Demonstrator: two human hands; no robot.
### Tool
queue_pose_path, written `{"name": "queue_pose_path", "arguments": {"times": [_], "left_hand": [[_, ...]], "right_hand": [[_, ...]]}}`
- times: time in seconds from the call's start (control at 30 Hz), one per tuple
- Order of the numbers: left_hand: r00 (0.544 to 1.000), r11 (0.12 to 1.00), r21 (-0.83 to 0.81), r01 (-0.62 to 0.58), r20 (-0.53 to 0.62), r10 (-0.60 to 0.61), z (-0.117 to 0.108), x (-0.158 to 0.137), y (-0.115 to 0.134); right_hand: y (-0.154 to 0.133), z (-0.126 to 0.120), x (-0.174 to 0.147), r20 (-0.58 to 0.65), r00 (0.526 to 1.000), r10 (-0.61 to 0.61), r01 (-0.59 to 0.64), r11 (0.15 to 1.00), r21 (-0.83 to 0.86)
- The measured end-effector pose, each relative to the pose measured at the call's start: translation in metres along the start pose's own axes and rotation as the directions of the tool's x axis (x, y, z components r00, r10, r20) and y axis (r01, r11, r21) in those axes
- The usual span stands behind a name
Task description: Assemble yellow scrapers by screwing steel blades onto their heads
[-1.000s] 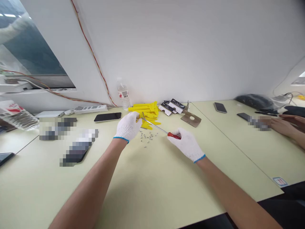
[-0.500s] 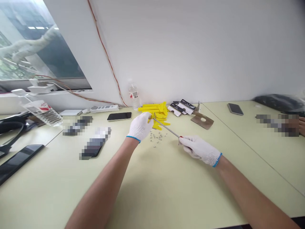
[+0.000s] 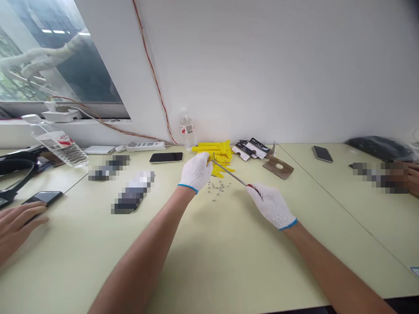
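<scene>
My left hand (image 3: pixel 195 171), in a white knit glove with a blue cuff, is closed around a small yellow plastic part (image 3: pixel 211 157), mostly hidden by the fingers. My right hand (image 3: pixel 272 206), gloved the same way, grips the red handle of a screwdriver (image 3: pixel 231 175). Its long metal shaft points left, and the tip meets or nearly meets the yellow part; contact is too small to tell. Just behind my left hand lies a pile of yellow plastic pieces (image 3: pixel 216 147). Several small metal screws (image 3: pixel 221 187) are scattered on the table between my hands.
Black-and-white cards (image 3: pixel 242 151) and a brown folded card (image 3: pixel 278 167) lie behind my right hand. A water bottle (image 3: pixel 187 131) and a phone (image 3: pixel 166 157) stand and lie at the back. Another person's hand (image 3: pixel 19 226) rests at the left edge; one more (image 3: pixel 410 176) is at far right.
Another person's hand has come in at the left, over the phone there. My right hand has turned a little on the screwdriver handle. The view has shifted slightly.
</scene>
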State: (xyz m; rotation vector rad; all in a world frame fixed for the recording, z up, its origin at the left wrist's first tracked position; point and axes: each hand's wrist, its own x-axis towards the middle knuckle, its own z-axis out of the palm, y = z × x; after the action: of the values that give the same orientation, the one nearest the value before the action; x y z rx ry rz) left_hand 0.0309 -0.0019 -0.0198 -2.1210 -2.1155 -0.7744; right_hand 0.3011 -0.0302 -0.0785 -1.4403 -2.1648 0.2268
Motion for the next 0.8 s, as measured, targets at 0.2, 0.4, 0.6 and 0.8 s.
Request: {"name": "queue_pose_path", "arguments": {"times": [0.2,0.4,0.6,0.8], "left_hand": [[0.997,0.999,0.011,0.040,0.067,-0.041,0.002,-0.004,0.005],[0.995,0.999,-0.005,0.033,0.099,-0.032,0.000,-0.003,0.007],[0.993,0.997,-0.009,0.081,0.084,-0.079,-0.006,-0.004,0.005],[0.997,0.999,0.020,0.042,0.062,-0.043,-0.003,-0.005,0.006]], "right_hand": [[0.000,-0.017,0.004,0.278,0.947,0.160,-0.227,0.947,0.228],[-0.002,-0.019,0.004,0.462,0.854,0.241,-0.412,0.855,0.315],[-0.001,-0.005,0.004,0.056,0.992,0.109,-0.109,0.994,0.007],[-0.001,-0.001,-0.002,-0.097,0.994,-0.040,0.021,0.982,-0.190]]}}
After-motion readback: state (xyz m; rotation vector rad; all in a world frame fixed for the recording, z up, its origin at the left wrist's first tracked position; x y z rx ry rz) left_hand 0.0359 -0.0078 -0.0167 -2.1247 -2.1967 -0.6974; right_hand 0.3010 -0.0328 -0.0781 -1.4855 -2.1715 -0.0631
